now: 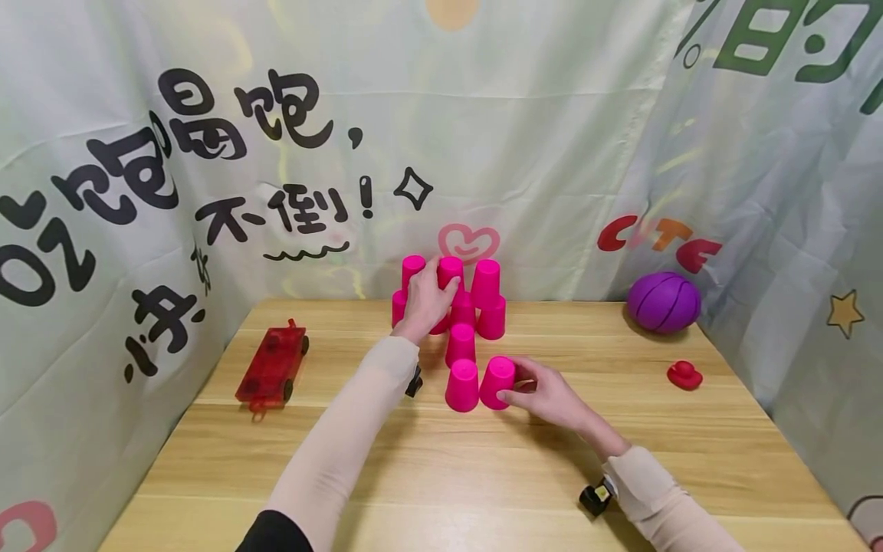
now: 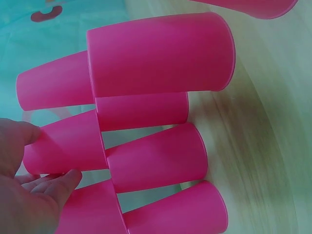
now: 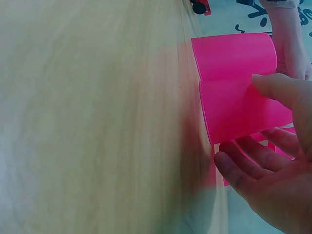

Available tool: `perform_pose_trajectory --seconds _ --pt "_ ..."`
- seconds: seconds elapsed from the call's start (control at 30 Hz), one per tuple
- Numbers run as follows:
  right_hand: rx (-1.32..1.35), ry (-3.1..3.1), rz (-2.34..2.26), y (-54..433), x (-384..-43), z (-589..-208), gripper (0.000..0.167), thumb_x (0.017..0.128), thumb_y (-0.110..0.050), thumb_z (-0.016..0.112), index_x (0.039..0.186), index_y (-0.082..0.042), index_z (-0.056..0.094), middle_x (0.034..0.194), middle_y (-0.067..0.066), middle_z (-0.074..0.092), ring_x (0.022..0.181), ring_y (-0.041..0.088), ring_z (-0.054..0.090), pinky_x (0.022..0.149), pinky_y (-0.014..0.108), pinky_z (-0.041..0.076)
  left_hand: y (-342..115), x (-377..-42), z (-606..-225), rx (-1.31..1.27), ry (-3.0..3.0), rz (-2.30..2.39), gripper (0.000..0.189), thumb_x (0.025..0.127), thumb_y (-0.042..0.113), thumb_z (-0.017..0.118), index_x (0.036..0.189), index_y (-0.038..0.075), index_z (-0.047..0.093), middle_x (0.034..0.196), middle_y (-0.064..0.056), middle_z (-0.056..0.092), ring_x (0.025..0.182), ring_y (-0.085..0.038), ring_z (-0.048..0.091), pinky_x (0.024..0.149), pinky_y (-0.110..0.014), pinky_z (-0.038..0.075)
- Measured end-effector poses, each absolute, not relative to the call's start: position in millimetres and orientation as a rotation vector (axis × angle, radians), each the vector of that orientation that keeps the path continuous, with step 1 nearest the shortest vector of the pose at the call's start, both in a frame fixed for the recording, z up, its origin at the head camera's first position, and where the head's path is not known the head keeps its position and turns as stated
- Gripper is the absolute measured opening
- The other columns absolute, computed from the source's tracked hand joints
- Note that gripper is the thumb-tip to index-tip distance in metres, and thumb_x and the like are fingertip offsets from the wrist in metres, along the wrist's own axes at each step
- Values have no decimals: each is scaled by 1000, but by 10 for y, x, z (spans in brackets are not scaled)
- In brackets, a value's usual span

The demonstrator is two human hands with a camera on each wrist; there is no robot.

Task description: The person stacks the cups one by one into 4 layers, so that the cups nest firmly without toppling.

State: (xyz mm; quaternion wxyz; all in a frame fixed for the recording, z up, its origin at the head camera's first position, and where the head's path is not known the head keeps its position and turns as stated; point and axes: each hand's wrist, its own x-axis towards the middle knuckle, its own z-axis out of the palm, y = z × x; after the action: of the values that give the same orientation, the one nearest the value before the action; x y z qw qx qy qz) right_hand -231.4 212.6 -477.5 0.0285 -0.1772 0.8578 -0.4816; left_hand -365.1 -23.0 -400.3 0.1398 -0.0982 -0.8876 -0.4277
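Note:
Several pink cups stand upside down on the table, the back ones in a row with a second level on top. My left hand reaches to that upper level and holds its middle cup, thumb on one side and fingers on the other. In the left wrist view the same upper cup rests across the bases of the cups under it. With my right hand I grip the front right cup between thumb and fingers. Close beside it stands another pink cup, and a single cup is behind that one.
A translucent red toy car lies on the left of the wooden table. On the right are a purple ball and a small red hat-shaped piece. Printed cloth hangs right behind the table.

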Motion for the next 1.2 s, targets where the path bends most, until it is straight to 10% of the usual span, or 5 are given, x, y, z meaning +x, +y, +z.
perform_pose_trajectory --seconds 1.2 --pt "-465 2665 -1414 2129 -2317 -4757 64 91 -25 84 144 -3 58 120 12 73 107 26 70 96 39 62 -342 -3456 -3769 -421 -2355 -1238 58 96 22 76 147 5 53 135 -18 67 121 -35 67 101 -48 60"
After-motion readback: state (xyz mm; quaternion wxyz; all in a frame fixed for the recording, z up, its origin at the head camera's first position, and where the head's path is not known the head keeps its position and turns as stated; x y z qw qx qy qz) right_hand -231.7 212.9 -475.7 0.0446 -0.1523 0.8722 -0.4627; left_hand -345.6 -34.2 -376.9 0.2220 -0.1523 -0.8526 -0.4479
